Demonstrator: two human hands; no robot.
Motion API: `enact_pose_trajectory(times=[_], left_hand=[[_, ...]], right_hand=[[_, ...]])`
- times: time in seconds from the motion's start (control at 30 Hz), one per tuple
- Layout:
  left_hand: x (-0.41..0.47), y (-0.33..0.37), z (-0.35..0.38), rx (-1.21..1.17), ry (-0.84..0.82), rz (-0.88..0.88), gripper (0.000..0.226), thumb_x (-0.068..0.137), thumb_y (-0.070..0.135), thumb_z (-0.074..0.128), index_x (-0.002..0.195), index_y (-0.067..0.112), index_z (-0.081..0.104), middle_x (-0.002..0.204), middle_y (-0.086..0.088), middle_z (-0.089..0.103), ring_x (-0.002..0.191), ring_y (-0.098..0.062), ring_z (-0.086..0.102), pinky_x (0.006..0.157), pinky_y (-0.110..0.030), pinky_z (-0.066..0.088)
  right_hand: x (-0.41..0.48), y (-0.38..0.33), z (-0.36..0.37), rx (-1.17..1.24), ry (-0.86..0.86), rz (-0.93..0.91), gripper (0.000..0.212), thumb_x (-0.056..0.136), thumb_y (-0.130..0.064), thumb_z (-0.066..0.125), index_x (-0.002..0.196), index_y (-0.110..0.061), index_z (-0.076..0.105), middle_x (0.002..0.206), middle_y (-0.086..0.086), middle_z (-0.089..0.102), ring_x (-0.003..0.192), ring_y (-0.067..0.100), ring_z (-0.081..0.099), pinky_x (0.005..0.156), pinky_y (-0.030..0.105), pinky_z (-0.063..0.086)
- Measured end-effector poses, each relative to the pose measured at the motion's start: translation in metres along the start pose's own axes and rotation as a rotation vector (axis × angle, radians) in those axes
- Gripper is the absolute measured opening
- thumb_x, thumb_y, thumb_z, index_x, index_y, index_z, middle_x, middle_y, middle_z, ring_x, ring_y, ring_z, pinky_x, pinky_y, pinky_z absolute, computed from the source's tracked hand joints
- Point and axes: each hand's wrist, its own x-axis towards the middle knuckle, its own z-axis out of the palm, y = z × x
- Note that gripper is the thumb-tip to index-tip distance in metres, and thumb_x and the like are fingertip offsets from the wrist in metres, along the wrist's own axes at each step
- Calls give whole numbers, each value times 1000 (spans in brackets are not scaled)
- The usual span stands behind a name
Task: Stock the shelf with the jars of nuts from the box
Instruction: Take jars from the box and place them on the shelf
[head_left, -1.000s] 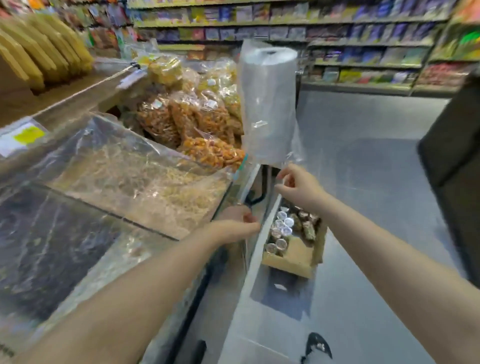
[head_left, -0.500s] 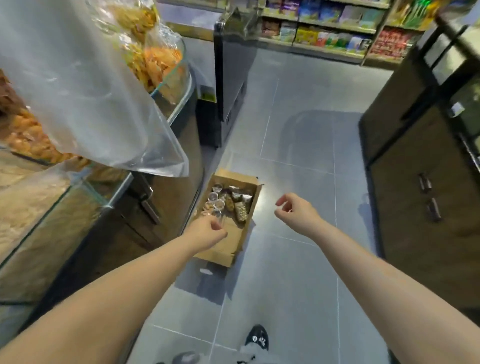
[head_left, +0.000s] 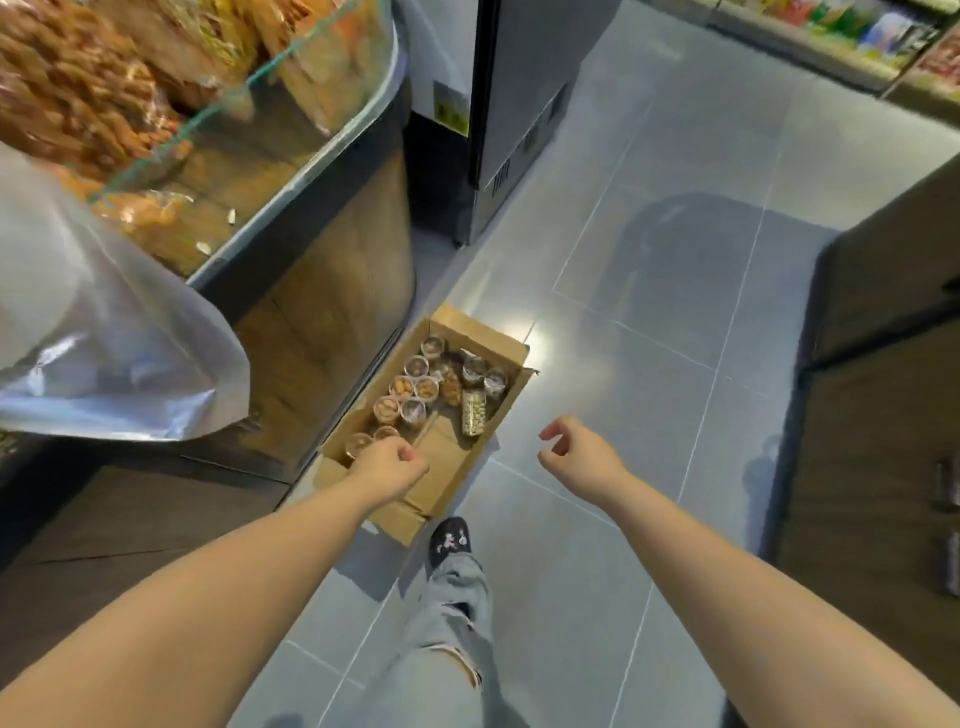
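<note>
The left hand's (head_left: 389, 462) fingers (head_left: 409, 455) are curled tight into a fist with nothing visible in them, above the near end of the box (head_left: 457, 457); the right hand (head_left: 579, 453) hangs loosely curled and empty over the floor (head_left: 675, 322), its forefinger and thumb slightly apart; both forearms are bare.

The box is shallow brown cardboard, its flaps open, on the floor just beside the foot of the wood-grain counter (head_left: 332, 322); the jars of nuts (head_left: 415, 387) stand inside it, small clear round tubs with see-through lids, clustered at the far end and left side; one taller jar (head_left: 474, 413) lies on its side; no label is readable.

The floor is smooth grey tile with pale joints; a crinkled clear plastic bag (head_left: 104, 364) hangs at left; the counter's curved glass (head_left: 311, 93) encloses bagged orange snacks; a black shoe (head_left: 449, 540) and ripped pale jeans (head_left: 452, 623) show below.
</note>
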Motion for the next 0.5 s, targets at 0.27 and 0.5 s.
enact_pose_trajectory(times=[0.27,0.5], left_hand=[[117,15,40,-92,17,-182,16,86,27,62,74,26,52,85,3,58,87,-19,55,74,-26,41],[245,17,87,-213,49,-386,15,82,30,64,93,22,57,99,-4,65,92,-24,62,83,-33,51]], right_hand=[[134,27,-10,-88,-153,-34,30,92,-25,51,121,-20,49,87,-5,54,79,16,55,72,32,47],[290,47,4,-299,-186,-204,24,92,-27,49,115,-20,49,103,0,57,89,21,56,69,35,48]])
